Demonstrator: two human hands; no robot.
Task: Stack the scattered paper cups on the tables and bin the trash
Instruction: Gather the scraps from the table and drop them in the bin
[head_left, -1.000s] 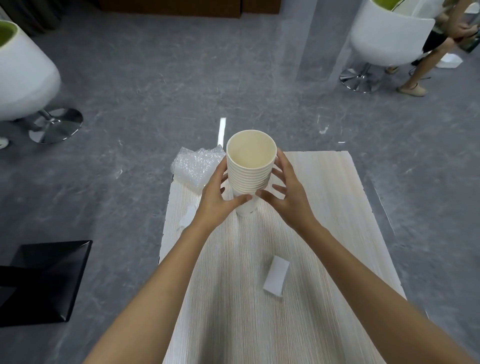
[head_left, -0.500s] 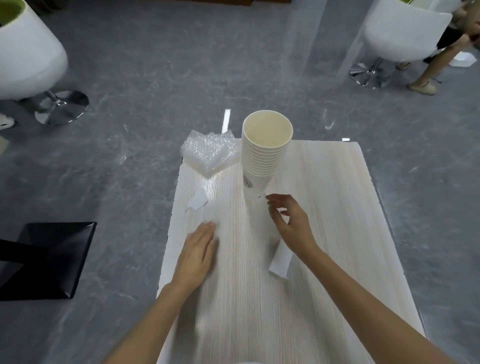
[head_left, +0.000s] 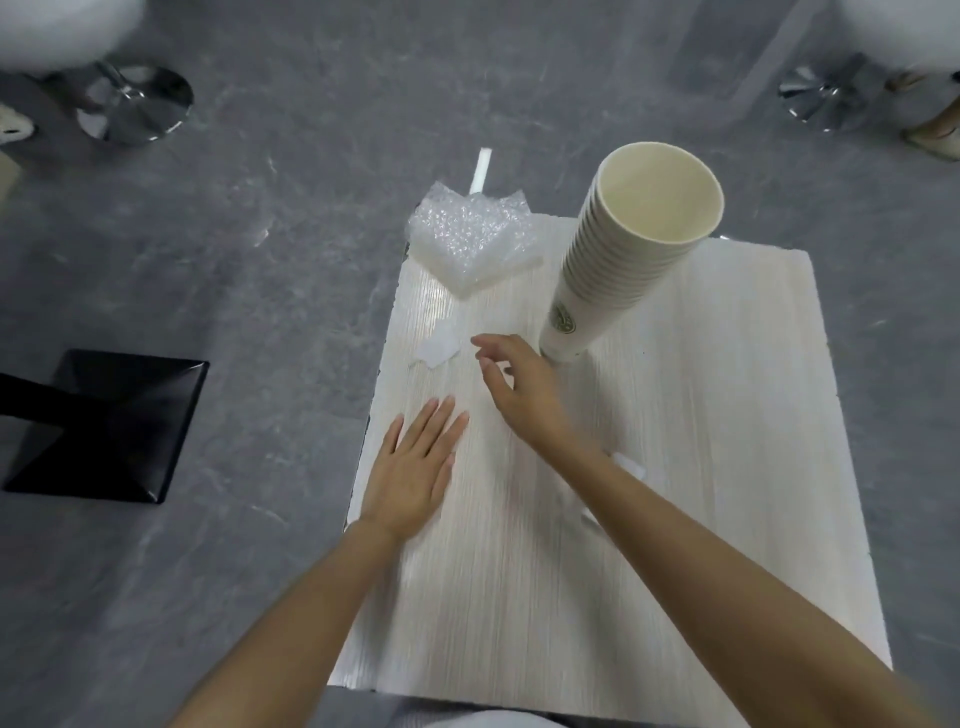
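Over on the left, a black square table base (head_left: 104, 426) is sitting on the grey floor, with a chrome chair foot (head_left: 132, 101) shining beyond it. The left hand (head_left: 415, 467) is lying flat on the pale wooden table (head_left: 727, 467) near its left edge, fingers straight and slightly spread, gripping nothing. Just ahead of it a small crumpled white scrap (head_left: 440, 349) is lying on the wood, and a wad of bubble wrap (head_left: 472, 239) is hanging over the far left corner. The right hand (head_left: 519, 395) is hovering beside the scrap, fingers loosely bent and apart, empty. Right of it, the stack of paper cups (head_left: 623, 260) is standing upright on the table, mouth up. A white paper piece (head_left: 631, 467) is peeking out from under the right forearm.
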